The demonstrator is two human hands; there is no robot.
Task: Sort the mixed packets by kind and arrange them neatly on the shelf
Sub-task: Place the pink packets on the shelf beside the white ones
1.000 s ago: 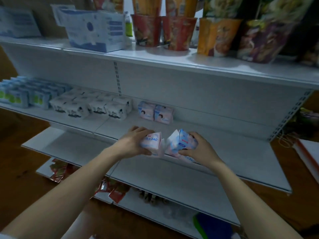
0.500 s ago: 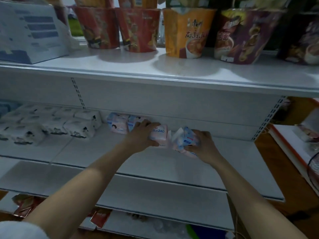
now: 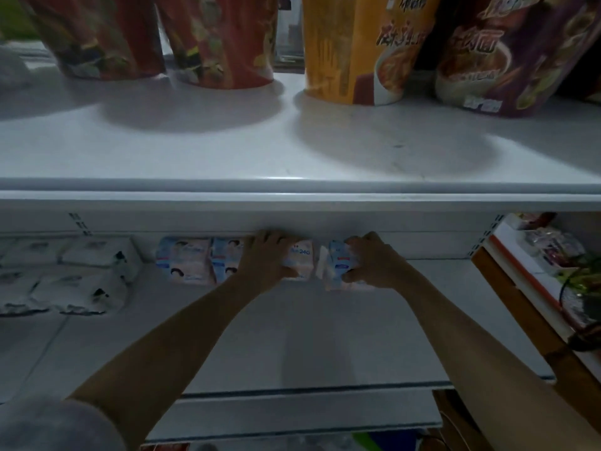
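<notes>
Left hand (image 3: 264, 255) clamped over pink-and-blue soft plastic packet marked 240 (image 3: 300, 259), pressed against two matching packets (image 3: 198, 259) at rear of white metal shelf (image 3: 292, 336). Right hand (image 3: 370, 260) clasped on second blue-and-white packet (image 3: 338, 263), held just beside, judged ready for row extension by kind.

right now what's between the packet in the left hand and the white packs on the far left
In the head view, two pink-and-blue packets stand side by side between the left hand's packet and the white packs.
</notes>
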